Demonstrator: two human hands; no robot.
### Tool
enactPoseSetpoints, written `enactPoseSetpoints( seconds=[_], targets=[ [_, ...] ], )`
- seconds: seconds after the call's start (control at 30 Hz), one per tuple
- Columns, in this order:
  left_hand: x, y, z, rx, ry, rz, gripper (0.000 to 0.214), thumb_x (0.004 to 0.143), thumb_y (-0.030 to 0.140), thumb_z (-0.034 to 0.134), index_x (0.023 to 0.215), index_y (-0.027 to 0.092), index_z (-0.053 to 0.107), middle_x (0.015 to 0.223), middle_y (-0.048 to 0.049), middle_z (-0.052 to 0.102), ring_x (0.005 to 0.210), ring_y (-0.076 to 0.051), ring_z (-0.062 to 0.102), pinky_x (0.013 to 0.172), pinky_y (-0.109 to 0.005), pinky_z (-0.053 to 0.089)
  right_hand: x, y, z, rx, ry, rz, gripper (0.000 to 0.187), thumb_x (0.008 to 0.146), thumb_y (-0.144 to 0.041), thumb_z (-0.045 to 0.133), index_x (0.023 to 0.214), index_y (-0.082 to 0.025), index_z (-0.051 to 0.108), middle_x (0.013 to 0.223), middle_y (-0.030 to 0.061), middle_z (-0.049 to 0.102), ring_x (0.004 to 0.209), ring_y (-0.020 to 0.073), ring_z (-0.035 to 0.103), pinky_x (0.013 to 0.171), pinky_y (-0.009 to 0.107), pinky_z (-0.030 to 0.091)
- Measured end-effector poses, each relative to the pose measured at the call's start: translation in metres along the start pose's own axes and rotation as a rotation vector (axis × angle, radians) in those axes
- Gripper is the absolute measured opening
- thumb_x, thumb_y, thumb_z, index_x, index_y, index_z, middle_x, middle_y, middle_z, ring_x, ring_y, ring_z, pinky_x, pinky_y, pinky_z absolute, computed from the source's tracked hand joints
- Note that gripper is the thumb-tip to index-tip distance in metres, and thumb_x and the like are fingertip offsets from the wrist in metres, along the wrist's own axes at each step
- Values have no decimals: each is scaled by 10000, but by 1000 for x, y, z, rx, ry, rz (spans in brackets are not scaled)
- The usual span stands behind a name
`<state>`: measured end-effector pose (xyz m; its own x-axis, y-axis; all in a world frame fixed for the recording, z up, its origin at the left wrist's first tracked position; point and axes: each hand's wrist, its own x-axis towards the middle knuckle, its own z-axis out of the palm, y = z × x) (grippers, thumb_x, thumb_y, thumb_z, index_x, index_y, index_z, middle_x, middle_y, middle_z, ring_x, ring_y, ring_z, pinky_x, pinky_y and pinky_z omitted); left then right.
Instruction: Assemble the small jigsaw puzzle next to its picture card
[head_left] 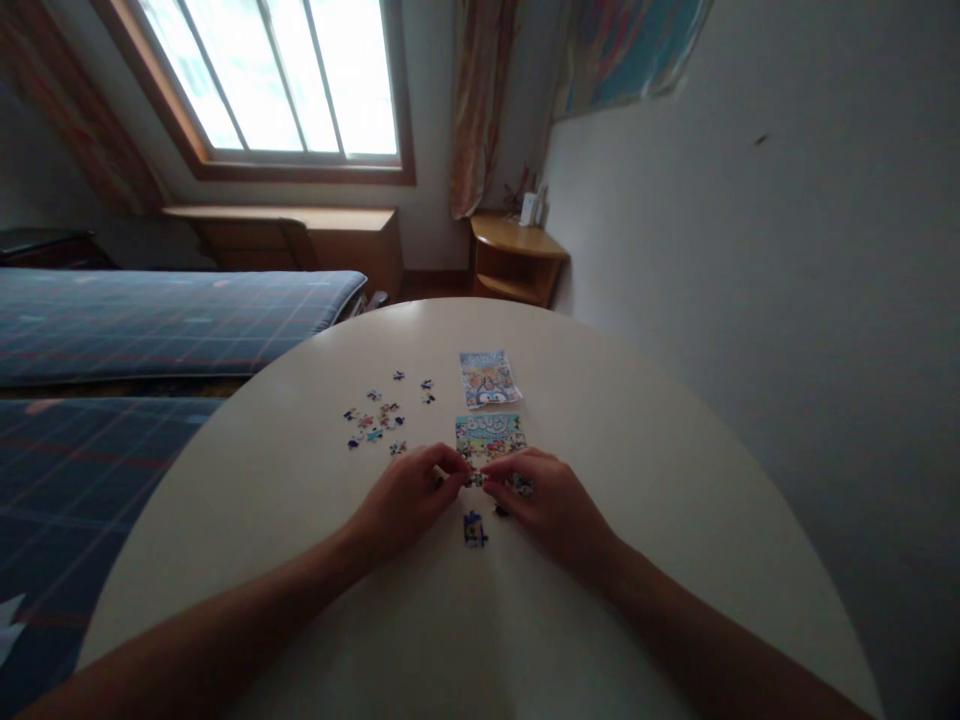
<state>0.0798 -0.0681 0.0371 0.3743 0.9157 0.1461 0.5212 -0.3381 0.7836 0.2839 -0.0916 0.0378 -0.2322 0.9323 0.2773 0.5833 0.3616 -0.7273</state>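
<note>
A partly assembled jigsaw puzzle (491,432) lies on the round white table, its upper rows joined. At its lower left edge my left hand (411,490) has its thumb and forefinger pinched on a small puzzle piece (474,480). My right hand (551,502) reaches the same spot from the other side, thumb and fingertips closed near that piece and covering the puzzle's lower right part. Whether the right fingers grip anything is hidden. Just below the hands lie a joined bit of puzzle (474,530) and a dark piece (501,510), partly under the right hand.
Several loose puzzle pieces (373,422) are scattered left of the puzzle. A printed picture sheet (489,379) lies just beyond it. The table (637,430) curves close to the wall on the right. Beds with plaid mattresses (150,320) stand at the left.
</note>
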Motion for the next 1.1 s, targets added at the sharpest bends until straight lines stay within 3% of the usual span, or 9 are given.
enactPoseSetpoints(
  seconds=[0.17, 0.33, 0.5, 0.7, 1.1],
  targets=[
    [1, -5, 2, 67, 1, -1, 112, 835, 207, 582, 867, 196, 688, 728, 0, 696, 597, -131, 593, 590, -240, 447, 1, 0, -1, -122, -30, -74, 185, 812, -201, 746, 987, -261, 745, 941, 32, 764, 942, 219, 675, 902, 402, 467],
    [1, -7, 0, 113, -14, 55, 102, 843, 207, 594, 862, 217, 694, 833, -11, 726, 786, -173, 656, 759, -290, 493, 2, 3, 2, -216, -37, -140, 183, 789, -225, 782, 962, -275, 744, 955, 26, 760, 981, 231, 652, 902, 405, 427],
    [6, -18, -28, 266, -56, 64, 124, 843, 259, 618, 933, 232, 699, 916, -23, 716, 878, -210, 647, 861, -346, 486, 0, 5, 6, -244, -67, -157, 194, 797, -219, 763, 978, -284, 740, 1069, 40, 732, 1065, 246, 624, 948, 434, 401],
    [8, -33, -57, 378, -191, 75, 180, 824, 345, 647, 948, 225, 699, 928, -42, 697, 877, -224, 625, 844, -356, 467, -1, 4, 7, -252, -81, -146, 197, 799, -223, 752, 986, -280, 733, 1109, 46, 707, 1098, 252, 608, 959, 449, 392],
    [5, -16, -43, 369, -269, 76, 139, 827, 304, 660, 931, 249, 734, 962, -45, 683, 924, -233, 613, 835, -340, 464, -2, 4, 6, -267, -110, -147, 199, 808, -243, 749, 1002, -287, 734, 1141, 40, 694, 1146, 250, 581, 990, 454, 368]
  ],
)
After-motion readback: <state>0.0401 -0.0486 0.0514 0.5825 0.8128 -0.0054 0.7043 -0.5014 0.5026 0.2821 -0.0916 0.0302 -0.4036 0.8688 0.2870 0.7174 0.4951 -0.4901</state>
